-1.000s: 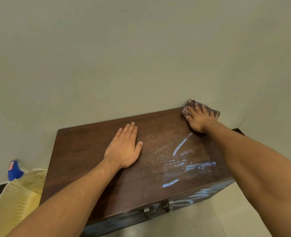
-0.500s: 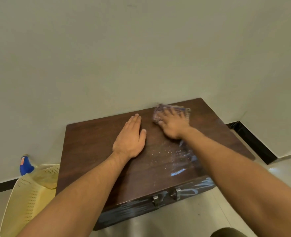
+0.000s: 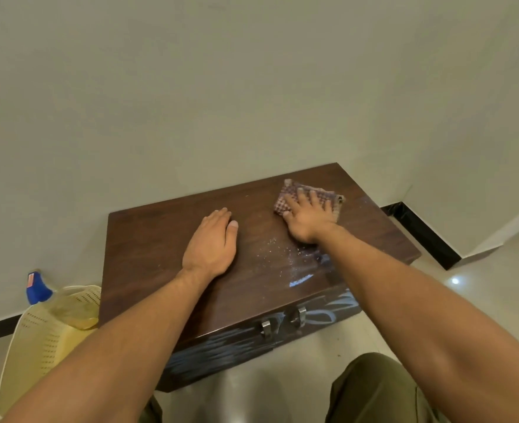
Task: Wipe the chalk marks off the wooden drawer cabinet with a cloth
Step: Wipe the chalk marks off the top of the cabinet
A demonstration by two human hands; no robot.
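Note:
A dark wooden drawer cabinet [image 3: 148,239] stands against the wall. White chalk specks and a smeared chalk streak [image 3: 299,280] lie on its top near the front right, and chalk scribbles [image 3: 328,314] cover the drawer front beside two metal handles. My right hand [image 3: 308,219] presses flat, fingers spread, on a red-and-white checked cloth [image 3: 288,193] toward the back right of the top. My left hand [image 3: 211,244] rests flat on the middle of the top, holding nothing.
A pale yellow perforated basket [image 3: 38,340] sits on the floor left of the cabinet, with a blue-capped spray bottle [image 3: 37,288] in it. A wall corner with black skirting [image 3: 420,233] is on the right. My knees show at the bottom edge.
My right hand slid the cloth from the back right corner leftward to beside my left hand, then back toward the right. Chalk on the top looks thinner. My left hand stayed put.

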